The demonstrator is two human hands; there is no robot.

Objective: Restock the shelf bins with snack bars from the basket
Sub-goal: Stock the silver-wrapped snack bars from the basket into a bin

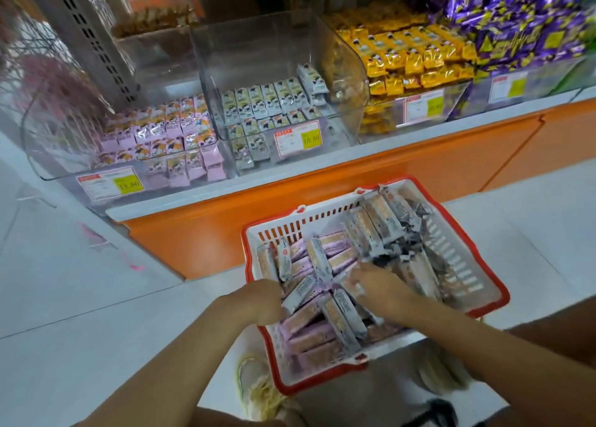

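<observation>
A white basket with a red rim (451,249) stands on the floor in front of the shelf, filled with pink and grey-wrapped snack bars (325,326). My left hand (258,300) is at the basket's left edge, its fingers curled down among the bars and hidden from view. My right hand (377,284) lies in the middle of the basket, fingers spread on the bars; the frame is blurred there. Above, a clear bin with pink bars (167,136) sits left of a clear bin with grey-white bars (274,104).
Bins of yellow packs (416,58) and purple packs (516,16) fill the shelf to the right. The orange shelf base (354,181) runs behind the basket. My shoe (258,388) is beside the basket's near corner on the white tiled floor.
</observation>
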